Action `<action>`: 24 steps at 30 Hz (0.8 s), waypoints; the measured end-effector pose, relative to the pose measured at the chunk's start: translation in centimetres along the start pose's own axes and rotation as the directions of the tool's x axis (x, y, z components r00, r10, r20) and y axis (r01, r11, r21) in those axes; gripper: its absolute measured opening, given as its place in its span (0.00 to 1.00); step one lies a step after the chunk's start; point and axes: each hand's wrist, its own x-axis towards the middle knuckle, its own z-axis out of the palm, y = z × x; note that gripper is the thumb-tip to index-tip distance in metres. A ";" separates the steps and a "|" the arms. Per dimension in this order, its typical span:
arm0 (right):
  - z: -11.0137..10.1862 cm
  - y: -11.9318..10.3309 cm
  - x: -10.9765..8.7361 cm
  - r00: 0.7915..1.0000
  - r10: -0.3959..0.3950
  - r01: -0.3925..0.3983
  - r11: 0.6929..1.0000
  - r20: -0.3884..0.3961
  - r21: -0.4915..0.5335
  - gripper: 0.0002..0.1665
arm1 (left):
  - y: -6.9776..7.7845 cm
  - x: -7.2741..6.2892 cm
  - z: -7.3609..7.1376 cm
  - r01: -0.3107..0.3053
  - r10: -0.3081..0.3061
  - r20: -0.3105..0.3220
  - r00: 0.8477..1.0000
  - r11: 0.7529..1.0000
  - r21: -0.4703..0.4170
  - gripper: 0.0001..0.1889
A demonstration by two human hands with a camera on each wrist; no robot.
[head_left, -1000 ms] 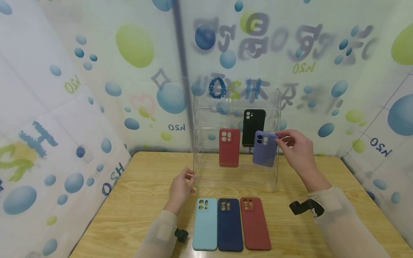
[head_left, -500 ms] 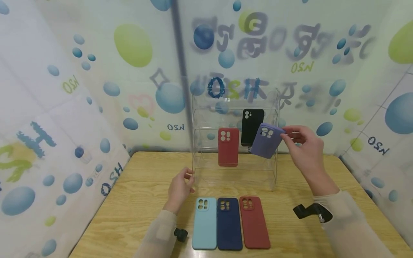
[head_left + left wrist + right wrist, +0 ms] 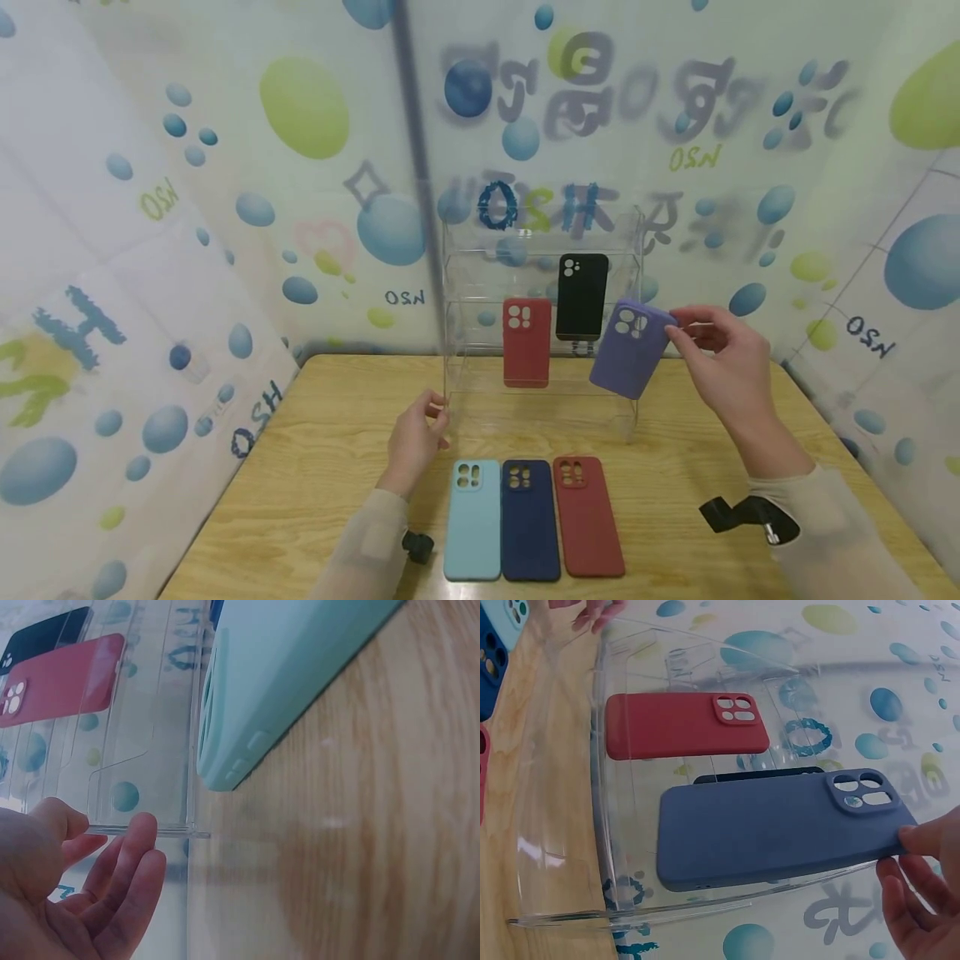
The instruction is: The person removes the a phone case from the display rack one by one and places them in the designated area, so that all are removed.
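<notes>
My right hand (image 3: 731, 362) pinches a purple phone case (image 3: 634, 350) by its upper right corner, between thumb and fingers. The case tilts, its lower end to the left, in front of the right side of a clear display stand (image 3: 581, 417). In the right wrist view this phone case (image 3: 772, 829) looks blue-grey and partly covers a black one. My left hand (image 3: 415, 437) holds the stand's left side edge; the left wrist view shows thumb and fingers (image 3: 139, 847) about the clear panel. A red phone case (image 3: 527, 346) and a black phone case (image 3: 582, 296) stand on the shelves.
Along the front of the wooden table (image 3: 315, 467) lie a light blue phone case (image 3: 472, 525), a navy phone case (image 3: 531, 525) and a second red phone case (image 3: 590, 521), side by side. A bubble-patterned curtain (image 3: 315, 192) hangs behind the stand.
My right hand has moved right with the purple case, which went from nearly upright at the stand's shelf to tilted, rising and then dropping a little. The left hand stays at the stand's side.
</notes>
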 end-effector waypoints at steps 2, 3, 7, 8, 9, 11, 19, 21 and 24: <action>-0.2 0.3 -0.3 0.999 0.016 -0.015 1.000 0.034 -0.020 0.13 | 0.0 0.0 0.0 -0.001 0.001 -0.001 1.000 1.000 0.007 0.07; -0.4 0.4 -0.4 0.998 0.025 -0.023 0.999 0.052 -0.035 0.13 | -0.1 0.0 0.0 -0.002 0.002 -0.001 1.000 1.000 0.009 0.07; -0.9 0.9 -1.0 0.989 0.058 -0.047 0.995 0.137 -0.084 0.13 | -0.1 0.1 0.0 -0.003 0.003 0.004 1.000 1.000 0.009 0.08; -1.0 1.0 -1.1 0.986 0.062 -0.048 0.995 0.157 -0.093 0.13 | -0.1 0.1 0.0 -0.004 0.004 0.005 1.000 1.000 0.008 0.08; -1.1 1.1 -1.2 0.983 0.066 -0.049 0.994 0.174 -0.102 0.13 | -0.1 0.1 0.0 -0.002 0.002 0.006 1.000 1.000 0.008 0.08; -1.3 1.4 -1.4 0.977 0.069 -0.046 0.992 0.203 -0.120 0.13 | -0.1 0.1 0.0 -0.001 0.001 0.008 1.000 1.000 0.007 0.08; -2.0 3.0 -2.4 0.939 0.127 -0.080 0.985 0.320 -0.155 0.14 | -0.1 0.1 0.2 0.002 -0.002 0.012 1.000 1.000 0.008 0.08; -2.1 3.3 -2.6 0.921 0.162 -0.109 0.980 0.354 -0.164 0.16 | -0.1 0.1 0.2 0.004 -0.004 0.009 1.000 1.000 0.012 0.08; -2.1 3.9 -3.0 0.896 0.183 -0.128 0.979 0.405 -0.160 0.16 | -0.1 0.2 0.2 0.008 -0.008 0.004 1.000 1.000 0.016 0.08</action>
